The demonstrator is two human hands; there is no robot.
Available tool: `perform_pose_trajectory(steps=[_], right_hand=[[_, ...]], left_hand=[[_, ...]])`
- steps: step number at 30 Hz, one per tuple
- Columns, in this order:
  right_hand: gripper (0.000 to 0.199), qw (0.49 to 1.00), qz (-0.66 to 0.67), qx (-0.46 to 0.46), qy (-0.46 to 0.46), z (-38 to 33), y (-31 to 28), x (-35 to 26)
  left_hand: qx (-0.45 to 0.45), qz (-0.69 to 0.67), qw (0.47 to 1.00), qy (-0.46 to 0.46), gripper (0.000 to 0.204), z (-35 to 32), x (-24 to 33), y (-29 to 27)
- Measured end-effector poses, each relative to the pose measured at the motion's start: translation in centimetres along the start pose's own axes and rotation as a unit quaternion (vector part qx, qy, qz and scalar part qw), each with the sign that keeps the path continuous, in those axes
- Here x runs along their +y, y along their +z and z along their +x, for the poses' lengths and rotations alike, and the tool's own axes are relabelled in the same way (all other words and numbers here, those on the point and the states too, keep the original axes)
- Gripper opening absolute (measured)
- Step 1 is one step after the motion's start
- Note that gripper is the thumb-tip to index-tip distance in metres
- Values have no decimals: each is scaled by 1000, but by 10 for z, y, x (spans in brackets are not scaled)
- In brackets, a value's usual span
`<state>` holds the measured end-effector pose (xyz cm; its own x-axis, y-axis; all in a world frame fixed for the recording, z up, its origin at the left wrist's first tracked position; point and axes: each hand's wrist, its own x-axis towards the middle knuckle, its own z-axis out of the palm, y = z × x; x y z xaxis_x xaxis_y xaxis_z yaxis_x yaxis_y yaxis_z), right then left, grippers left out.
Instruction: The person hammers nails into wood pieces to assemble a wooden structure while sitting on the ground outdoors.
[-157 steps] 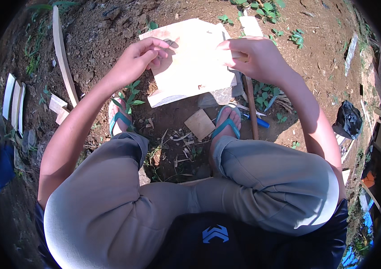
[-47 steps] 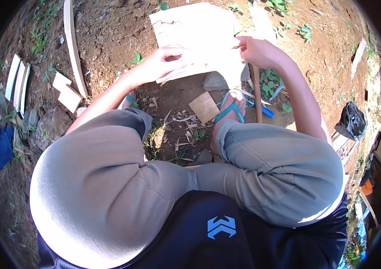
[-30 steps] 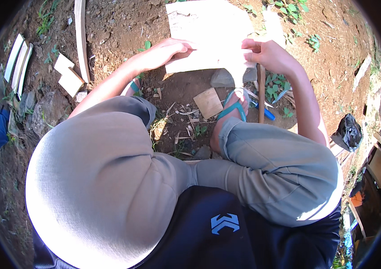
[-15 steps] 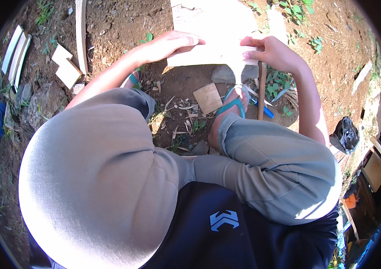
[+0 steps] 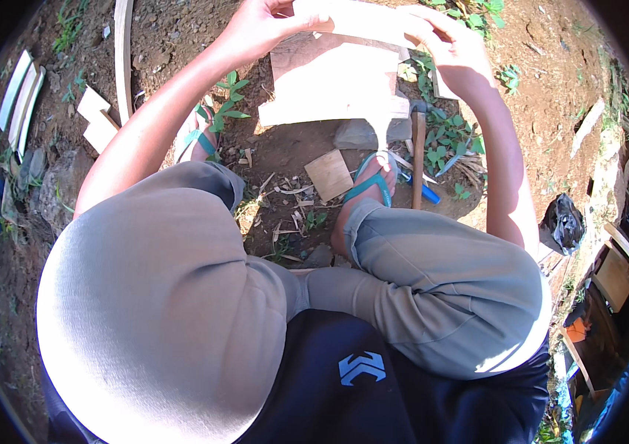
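Between my two hands is a pale, slightly curved wooden strip (image 5: 365, 22), held above a wooden board. My left hand (image 5: 274, 28) grips its left end, thumb along the near side. At the other end, my right hand (image 5: 453, 52) has its thumb and fingers closed on it. Below lies the sunlit wooden board (image 5: 329, 70), with another pale wooden piece (image 5: 307, 111) along its near edge. A grey stone (image 5: 374, 135) sits under that near edge. Glare washes out part of the wood.
A hammer (image 5: 419, 159) stands beside my sandalled right foot (image 5: 374, 181), next to a blue-ended tool (image 5: 430, 194). A small square wood piece (image 5: 329, 176) lies among shavings. Wood strips (image 5: 22, 103) are at the left, a black plastic bag (image 5: 566, 222) at the right.
Both hands have moved up and away from me, lifting the wooden strip off the board. More of the board and the near-edge piece shows now. The view has shifted slightly.
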<state>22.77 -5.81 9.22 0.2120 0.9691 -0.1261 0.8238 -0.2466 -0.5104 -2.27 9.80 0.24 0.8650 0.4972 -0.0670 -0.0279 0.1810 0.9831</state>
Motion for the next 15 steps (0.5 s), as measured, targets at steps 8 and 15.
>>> perform_pose_trajectory(steps=[8, 15], right_hand=[[30, 996, 81, 15, -39, 24, 8, -17], [29, 998, 62, 6, -13, 18, 20, -16]], left_hand=[[39, 13, 998, 40, 21, 5, 3, 0], [49, 24, 998, 32, 25, -4, -7, 7]])
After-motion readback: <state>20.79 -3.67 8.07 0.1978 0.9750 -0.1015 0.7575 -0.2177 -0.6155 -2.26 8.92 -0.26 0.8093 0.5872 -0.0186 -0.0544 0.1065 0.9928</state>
